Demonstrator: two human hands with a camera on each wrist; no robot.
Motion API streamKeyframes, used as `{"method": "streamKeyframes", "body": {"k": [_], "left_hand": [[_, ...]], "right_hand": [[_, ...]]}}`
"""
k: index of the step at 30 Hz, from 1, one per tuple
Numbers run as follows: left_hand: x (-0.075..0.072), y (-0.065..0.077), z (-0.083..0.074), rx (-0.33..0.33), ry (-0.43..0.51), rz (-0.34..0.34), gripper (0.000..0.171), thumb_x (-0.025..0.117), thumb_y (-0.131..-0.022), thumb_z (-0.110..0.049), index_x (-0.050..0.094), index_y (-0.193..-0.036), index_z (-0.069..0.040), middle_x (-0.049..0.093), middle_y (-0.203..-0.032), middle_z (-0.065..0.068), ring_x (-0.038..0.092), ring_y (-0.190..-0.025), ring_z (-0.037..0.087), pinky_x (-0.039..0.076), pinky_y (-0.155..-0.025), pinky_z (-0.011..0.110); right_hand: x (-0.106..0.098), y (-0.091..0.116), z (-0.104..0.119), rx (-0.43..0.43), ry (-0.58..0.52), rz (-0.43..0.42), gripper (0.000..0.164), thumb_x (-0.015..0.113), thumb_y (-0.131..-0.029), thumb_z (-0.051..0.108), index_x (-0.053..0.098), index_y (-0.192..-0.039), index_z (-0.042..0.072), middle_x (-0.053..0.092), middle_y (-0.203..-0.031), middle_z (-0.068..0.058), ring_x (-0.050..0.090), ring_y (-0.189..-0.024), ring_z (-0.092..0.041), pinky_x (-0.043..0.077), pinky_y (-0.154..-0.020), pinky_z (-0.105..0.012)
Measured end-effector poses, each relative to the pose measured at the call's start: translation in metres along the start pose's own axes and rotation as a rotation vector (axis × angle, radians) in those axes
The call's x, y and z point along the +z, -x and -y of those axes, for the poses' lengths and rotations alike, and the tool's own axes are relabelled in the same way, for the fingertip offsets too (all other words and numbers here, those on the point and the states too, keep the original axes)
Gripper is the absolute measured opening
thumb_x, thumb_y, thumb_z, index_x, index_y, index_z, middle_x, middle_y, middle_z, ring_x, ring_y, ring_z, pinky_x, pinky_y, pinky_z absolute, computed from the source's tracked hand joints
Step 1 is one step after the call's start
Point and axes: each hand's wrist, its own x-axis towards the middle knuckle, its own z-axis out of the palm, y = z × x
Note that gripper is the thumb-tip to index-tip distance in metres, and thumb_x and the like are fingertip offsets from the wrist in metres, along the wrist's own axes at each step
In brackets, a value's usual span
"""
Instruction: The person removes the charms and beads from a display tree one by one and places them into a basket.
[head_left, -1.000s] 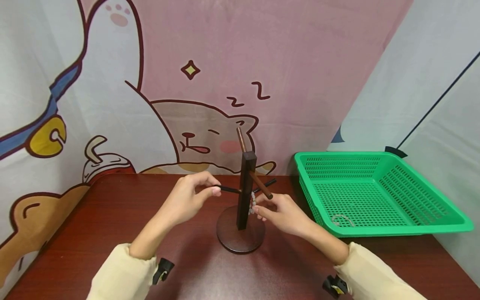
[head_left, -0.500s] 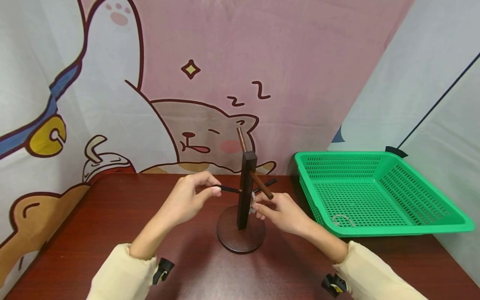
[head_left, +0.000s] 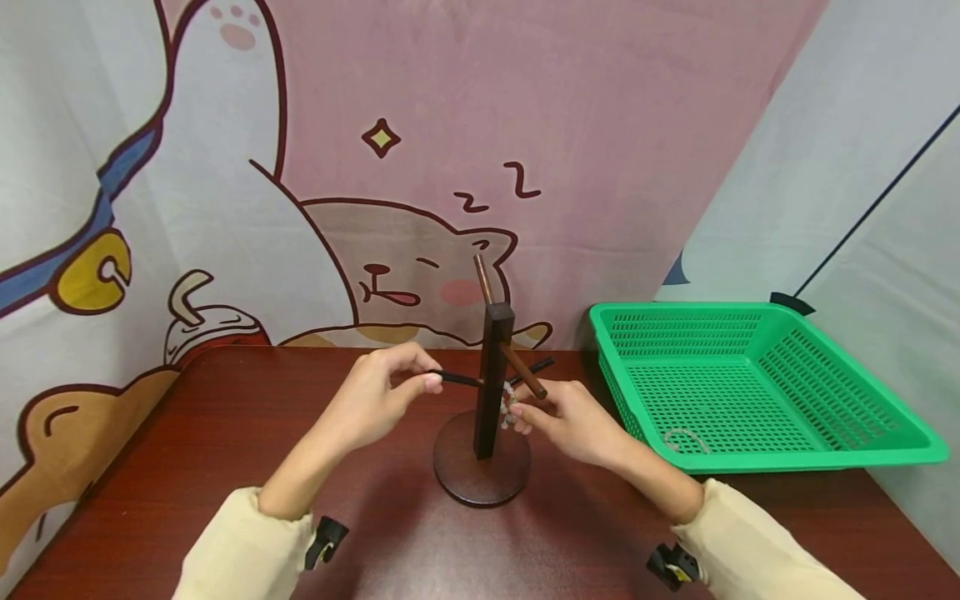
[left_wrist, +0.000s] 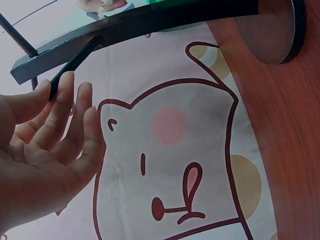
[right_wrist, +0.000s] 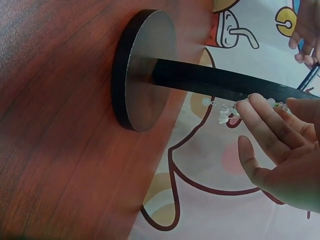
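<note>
A dark wooden stand with several pegs has an upright post (head_left: 491, 392) on a round base (head_left: 480, 482). My left hand (head_left: 378, 396) pinches the tip of its left peg (head_left: 460, 379) between thumb and fingers, also plain in the left wrist view. My right hand (head_left: 576, 423) holds a bracelet of pale, clear beads (head_left: 507, 410) beside the post, below the right-hand pegs. In the right wrist view, the bracelet's beads and a small pale charm (right_wrist: 225, 116) show past the fingers. Whether the bracelet loops round the back right peg (head_left: 538, 365) cannot be told.
A green plastic basket (head_left: 765, 459) stands on the right of the brown table (head_left: 247, 433). Inside it, near the front wall, lies another pale bracelet (head_left: 686, 437). A cartoon-printed cloth (head_left: 600, 125) hangs behind the table.
My right hand has shifted very slightly at the post and turned the bracelet a little, so more of its beads show. My left hand has kept its hold on the peg.
</note>
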Motion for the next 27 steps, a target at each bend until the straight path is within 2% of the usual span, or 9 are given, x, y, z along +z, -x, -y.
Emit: {"method": "streamKeyframes", "body": {"k": [7,14,18,27], "left_hand": [[0.0,0.001,0.001,0.01,0.008,0.0,0.005,0.064,-0.085,-0.008,0.064,-0.083,-0.004,0.065,-0.075,-0.002,0.059,-0.069,0.01,0.043,-0.062,0.029],[0.0,0.0,0.001,0.006,0.008,0.0,0.005,0.064,-0.085,-0.008,0.064,-0.083,-0.004,0.065,-0.075,-0.002,0.059,-0.069,0.01,0.043,-0.062,0.03],[0.0,0.0,0.001,0.004,0.01,0.001,0.004,0.064,-0.085,-0.008,0.064,-0.084,-0.004,0.065,-0.075,-0.002,0.059,-0.069,0.01,0.043,-0.062,0.031],[0.0,0.001,0.002,0.006,0.019,0.007,0.004,0.063,-0.085,-0.007,0.063,-0.084,-0.004,0.065,-0.075,-0.002,0.06,-0.07,0.01,0.043,-0.061,0.029]], "right_hand": [[-0.005,0.0,0.001,-0.004,0.009,-0.011,0.008,0.06,-0.088,0.009,0.064,-0.088,0.003,0.065,-0.07,0.0,0.063,-0.066,-0.013,0.049,-0.063,-0.025],[-0.011,-0.001,0.001,-0.026,0.078,-0.032,0.007,0.061,-0.088,0.01,0.064,-0.083,0.008,0.065,-0.068,0.003,0.06,-0.064,-0.006,0.043,-0.057,-0.024],[-0.014,-0.001,0.0,-0.049,0.11,-0.045,0.008,0.061,-0.088,0.01,0.064,-0.081,0.009,0.064,-0.068,0.006,0.061,-0.065,-0.007,0.044,-0.058,-0.025],[-0.023,0.0,0.001,-0.017,0.1,-0.04,0.009,0.059,-0.087,0.003,0.065,-0.088,0.01,0.065,-0.072,0.003,0.063,-0.068,-0.01,0.047,-0.062,-0.028]]}}
